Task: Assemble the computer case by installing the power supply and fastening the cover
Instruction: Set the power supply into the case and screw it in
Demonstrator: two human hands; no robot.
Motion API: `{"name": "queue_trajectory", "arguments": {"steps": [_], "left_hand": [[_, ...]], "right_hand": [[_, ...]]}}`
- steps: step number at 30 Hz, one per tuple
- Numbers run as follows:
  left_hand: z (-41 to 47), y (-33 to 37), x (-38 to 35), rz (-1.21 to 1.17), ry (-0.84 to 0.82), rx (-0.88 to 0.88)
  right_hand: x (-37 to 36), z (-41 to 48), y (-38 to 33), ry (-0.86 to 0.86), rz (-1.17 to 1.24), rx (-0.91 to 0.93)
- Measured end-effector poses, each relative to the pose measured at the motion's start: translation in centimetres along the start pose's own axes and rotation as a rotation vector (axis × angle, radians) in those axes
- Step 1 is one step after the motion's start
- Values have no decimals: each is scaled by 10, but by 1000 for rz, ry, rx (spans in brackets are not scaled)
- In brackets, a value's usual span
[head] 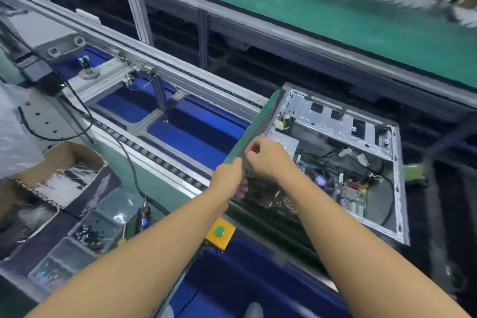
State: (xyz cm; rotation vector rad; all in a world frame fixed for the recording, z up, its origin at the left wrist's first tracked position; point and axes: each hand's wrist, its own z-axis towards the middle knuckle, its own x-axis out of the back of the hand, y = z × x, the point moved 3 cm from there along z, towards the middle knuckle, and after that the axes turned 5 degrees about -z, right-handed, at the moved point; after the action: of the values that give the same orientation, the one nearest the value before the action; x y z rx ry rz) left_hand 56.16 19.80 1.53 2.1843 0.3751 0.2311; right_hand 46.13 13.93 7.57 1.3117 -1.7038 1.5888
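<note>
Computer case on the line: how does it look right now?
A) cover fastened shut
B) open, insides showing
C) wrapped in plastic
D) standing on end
B: the computer case lies flat with no cover on it, so the fan inside is in plain view.

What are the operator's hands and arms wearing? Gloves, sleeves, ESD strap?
Nothing visible. The left hand and right hand are ungloved. Both forearms are bare down to the frame edge, with no sleeve, watch or wrist strap in view.
</note>
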Motion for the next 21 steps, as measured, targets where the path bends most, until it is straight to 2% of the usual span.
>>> {"name": "queue_trajectory", "arguments": {"steps": [4, 7, 11, 14, 18, 21], "left_hand": [[-8, -15, -38, -106, -92, 249], [-7, -26, -61, -248, -103, 311], [-8, -35, -81, -472, 97, 195], [-10, -39, -86, -379, 217, 115], [-8, -39, -88, -347, 256, 70], [-4, -43, -93, -346, 140, 99]], "right_hand": [[23, 24, 48, 107, -166, 6], [21, 40, 82, 75, -217, -41], [0, 55, 116, -63, 85, -28], [-6, 58, 130, -18, 347, 11], [0, 65, 144, 57, 483, 52], [2, 69, 152, 71, 517, 68]]}}
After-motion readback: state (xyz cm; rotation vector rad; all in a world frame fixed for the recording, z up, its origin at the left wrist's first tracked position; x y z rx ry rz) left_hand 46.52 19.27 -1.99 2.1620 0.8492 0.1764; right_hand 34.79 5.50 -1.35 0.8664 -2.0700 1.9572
